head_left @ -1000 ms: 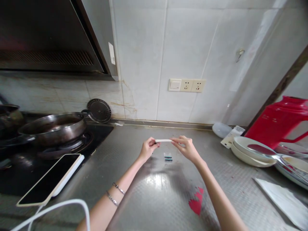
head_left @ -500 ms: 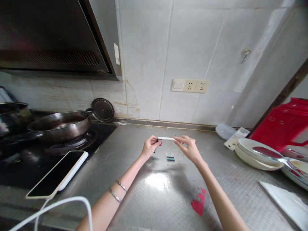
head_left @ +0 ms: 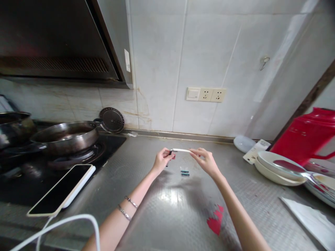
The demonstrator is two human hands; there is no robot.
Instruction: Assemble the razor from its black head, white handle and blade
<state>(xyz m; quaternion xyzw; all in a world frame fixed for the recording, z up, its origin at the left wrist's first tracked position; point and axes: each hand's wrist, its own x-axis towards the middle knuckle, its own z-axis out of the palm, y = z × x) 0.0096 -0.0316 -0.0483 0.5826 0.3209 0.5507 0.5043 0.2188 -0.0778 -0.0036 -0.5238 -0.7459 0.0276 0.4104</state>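
Observation:
Above the metal counter [head_left: 146, 219], my left hand [head_left: 161, 161] pinches a small black piece [head_left: 170, 152] at the left end of a slim white pen-like stick [head_left: 182, 150]. A short metallic-looking bit shows where the two meet. The fingers of my right hand [head_left: 205, 161] are closed on the stick's right end. Below and between both hands, small dark teal tubes [head_left: 185, 173] lie side by side on the counter, seemingly in a clear wrapper. A little red shows by my left fingertips, too small to make out.
A phone [head_left: 61, 190] with a white cable [head_left: 78, 217] rests at the left by the stove. A steel pan [head_left: 70, 137] stands on the burner. At right are stacked bowls [head_left: 274, 172], a red jug [head_left: 305, 136] and a white sheet [head_left: 309, 221]. Red patches [head_left: 216, 221] mark the counter.
The view has shifted very slightly. A short metallic-looking bit now shows more clearly between the black piece and the white stick. Both hands keep their grip in nearly the same place.

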